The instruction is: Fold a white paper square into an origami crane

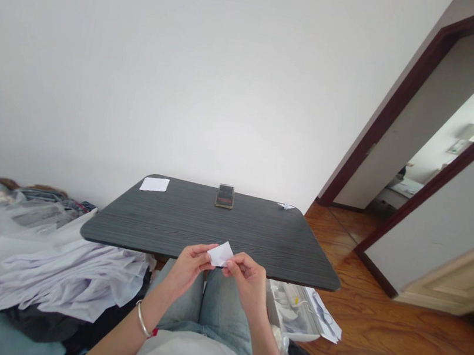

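Both my hands hold a small folded piece of white paper (221,254) just above the near edge of a dark grey wood-grain table (177,222). My left hand (189,265) pinches its left side with thumb and fingers; a silver bangle sits on that wrist. My right hand (249,277) pinches the paper's right lower corner. The paper is folded to a slanted, roughly four-sided shape. My knees in light jeans show under the hands.
On the table stand a phone (225,195) propped upright at the far middle, a white paper sheet (154,184) at far left and a tiny folded paper figure (286,207) at far right. Crumpled white fabric (70,277) lies left; an open doorway (440,154) is right.
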`<state>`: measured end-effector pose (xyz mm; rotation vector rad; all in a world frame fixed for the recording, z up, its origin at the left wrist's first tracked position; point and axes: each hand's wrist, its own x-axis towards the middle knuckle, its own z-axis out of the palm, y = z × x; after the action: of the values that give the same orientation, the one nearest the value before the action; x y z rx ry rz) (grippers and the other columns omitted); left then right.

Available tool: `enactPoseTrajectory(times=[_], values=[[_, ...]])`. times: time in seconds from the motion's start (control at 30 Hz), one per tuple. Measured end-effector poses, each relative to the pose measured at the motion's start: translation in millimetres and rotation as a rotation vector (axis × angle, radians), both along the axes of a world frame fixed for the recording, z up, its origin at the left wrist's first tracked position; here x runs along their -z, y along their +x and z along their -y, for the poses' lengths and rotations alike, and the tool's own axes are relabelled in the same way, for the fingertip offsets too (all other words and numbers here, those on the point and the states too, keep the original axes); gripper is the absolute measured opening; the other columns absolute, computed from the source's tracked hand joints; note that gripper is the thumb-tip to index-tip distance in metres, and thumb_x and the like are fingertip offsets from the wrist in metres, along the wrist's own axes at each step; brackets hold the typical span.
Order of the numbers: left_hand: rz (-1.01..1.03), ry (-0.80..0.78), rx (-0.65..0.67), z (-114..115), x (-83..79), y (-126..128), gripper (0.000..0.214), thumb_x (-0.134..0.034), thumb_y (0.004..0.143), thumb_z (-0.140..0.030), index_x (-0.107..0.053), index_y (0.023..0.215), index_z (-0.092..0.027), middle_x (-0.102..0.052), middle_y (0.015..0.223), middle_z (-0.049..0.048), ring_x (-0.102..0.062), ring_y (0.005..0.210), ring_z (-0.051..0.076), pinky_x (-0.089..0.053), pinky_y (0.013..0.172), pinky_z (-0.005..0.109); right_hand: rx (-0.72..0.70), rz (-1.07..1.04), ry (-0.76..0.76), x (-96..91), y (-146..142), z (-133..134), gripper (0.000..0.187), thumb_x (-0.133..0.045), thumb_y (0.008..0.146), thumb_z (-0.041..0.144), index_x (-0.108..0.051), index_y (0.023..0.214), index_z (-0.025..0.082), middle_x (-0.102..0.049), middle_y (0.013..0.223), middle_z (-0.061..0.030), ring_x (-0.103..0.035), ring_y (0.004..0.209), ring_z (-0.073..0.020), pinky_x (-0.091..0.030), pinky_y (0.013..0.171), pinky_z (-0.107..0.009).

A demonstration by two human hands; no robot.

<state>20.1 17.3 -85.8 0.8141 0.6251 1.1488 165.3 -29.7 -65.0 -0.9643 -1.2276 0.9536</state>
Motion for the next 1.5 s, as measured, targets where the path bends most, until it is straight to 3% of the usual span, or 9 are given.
enactPoseTrajectory(times=[0.33,0.47,0.63,0.9,1.2,1.5], values=[[0.014,-0.035,0.004,-2,7.1,-1,0.03,-0.079,0.057,-0.026,-0.072,0.082,-0.012,-0.072,0.078,0.0055,-0.063,0.06,0.011,-0.051,0.055,0.018,0.03,0.01,0.001,-2.2,-3,1,0.014,-0.062,0.076,0.028,-0.061,0.067,0.018,-0.059,0.058,0.0015,-0.057,0.055,-0.0137,-0.045,0.056,-0.024],[-0.033,0.104,-0.017,1,0.2,-2,0.043,-0.079,0.058,-0.029,-0.068,0.097,-0.015,-0.07,0.092,0.0088,-0.064,0.073,0.016,-0.051,0.06,0.023,0.085,0.055,-0.011,-0.1,-2,0,0.014,-0.061,0.076,0.028,-0.061,0.066,0.018,-0.059,0.056,0.0013,-0.057,0.054,-0.0141,-0.044,0.055,-0.024],[-0.133,0.347,-0.035,7,-17.1,-1,0.055,-0.082,0.053,-0.022,-0.065,0.105,-0.02,-0.064,0.11,0.0101,-0.057,0.101,0.024,-0.048,0.08,0.031,0.126,0.19,0.006,4.8,-1,-3,0.015,-0.06,0.077,0.028,-0.061,0.065,0.018,-0.06,0.058,0.0004,-0.057,0.054,-0.0147,-0.044,0.054,-0.024],[-0.275,0.36,-0.085,9,-20.7,1,0.044,-0.072,0.065,-0.023,-0.064,0.108,-0.017,-0.064,0.11,0.0106,-0.058,0.101,0.025,-0.047,0.084,0.035,0.145,0.285,0.084,1.5,-6,2,0.015,-0.057,0.078,0.023,-0.061,0.065,0.019,-0.058,0.06,0.0008,-0.056,0.057,-0.014,-0.045,0.055,-0.023],[-0.303,0.422,-0.252,13,-22.6,12,0.034,-0.066,0.072,-0.029,-0.066,0.102,-0.013,-0.068,0.097,0.0085,-0.061,0.085,0.019,-0.048,0.073,0.026,0.086,-0.039,-0.033,6.0,-15,1,0.018,-0.063,0.075,0.031,-0.059,0.065,0.017,-0.062,0.056,0.0002,-0.059,0.054,-0.0137,-0.048,0.055,-0.024],[-0.461,0.561,-0.311,16,-15.4,12,0.027,-0.059,0.079,-0.025,-0.065,0.104,-0.016,-0.065,0.109,0.0092,-0.059,0.098,0.02,-0.045,0.087,0.03,0.01,-0.301,-0.106,3.4,-17,-1,0.024,-0.073,0.067,0.033,-0.055,0.07,0.017,-0.063,0.06,0.0027,-0.062,0.052,-0.0117,-0.051,0.052,-0.022]])
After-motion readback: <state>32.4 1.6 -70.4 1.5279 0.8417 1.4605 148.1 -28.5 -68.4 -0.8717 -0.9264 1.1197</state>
